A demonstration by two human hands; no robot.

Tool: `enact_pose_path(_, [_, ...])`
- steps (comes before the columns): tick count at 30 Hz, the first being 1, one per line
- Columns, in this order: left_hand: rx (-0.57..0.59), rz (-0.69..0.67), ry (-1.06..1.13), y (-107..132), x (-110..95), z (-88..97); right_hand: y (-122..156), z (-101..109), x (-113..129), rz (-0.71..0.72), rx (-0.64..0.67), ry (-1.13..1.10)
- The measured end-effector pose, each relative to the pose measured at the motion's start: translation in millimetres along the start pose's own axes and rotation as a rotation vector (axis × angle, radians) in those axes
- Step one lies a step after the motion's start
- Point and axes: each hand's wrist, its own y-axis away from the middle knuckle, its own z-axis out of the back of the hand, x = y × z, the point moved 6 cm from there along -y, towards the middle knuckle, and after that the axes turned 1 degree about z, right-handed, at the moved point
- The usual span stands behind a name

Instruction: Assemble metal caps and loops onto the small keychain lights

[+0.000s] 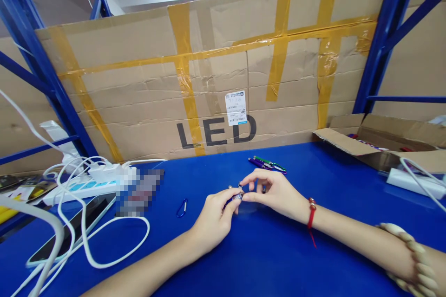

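Over the blue tabletop, my left hand (216, 216) pinches a small dark and silvery metal piece (237, 196) between thumb and forefinger. My right hand (275, 192), with a red cord at its wrist, meets it from the right; thumb and curled forefinger are at the same piece's end. What exactly the piece is I cannot make out, as fingertips cover much of it. To the left of my left hand lies a blue carabiner (181, 208). Beyond my right hand lie several pens (267, 164), purple and green.
White cables (118, 260) loop across the left side, over a phone (75, 227) and a power strip (87, 186). A blurred packet (141, 192) lies beside them. At the back stands a cardboard sheet (139, 102); an open carton (348, 141) and white adapter (414, 183) are at right.
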Motion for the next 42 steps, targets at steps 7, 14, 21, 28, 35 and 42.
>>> enact_pose_path(7, [0.036,0.027,0.057,-1,2,-1.5,11,9,33,0.545,-0.014,0.528])
enact_pose_path(14, [0.189,0.007,0.049,3,2,-8.6,15,10,38,0.596,-0.001,0.471])
enact_pose_path(21, [0.223,-0.016,0.025,7,0,-10.3,9,5,25,0.341,0.057,0.166])
enact_pose_path(28, [0.158,-0.003,0.078,7,4,-9.1,6,3,11,0.020,0.030,0.105])
enact_pose_path(35, [0.083,0.032,0.073,6,5,-6.7,6,-4,-1,-0.093,0.041,-0.050])
enact_pose_path(42, [0.038,0.048,0.055,5,6,-4.7,5,-8,-7,-0.142,0.042,-0.143])
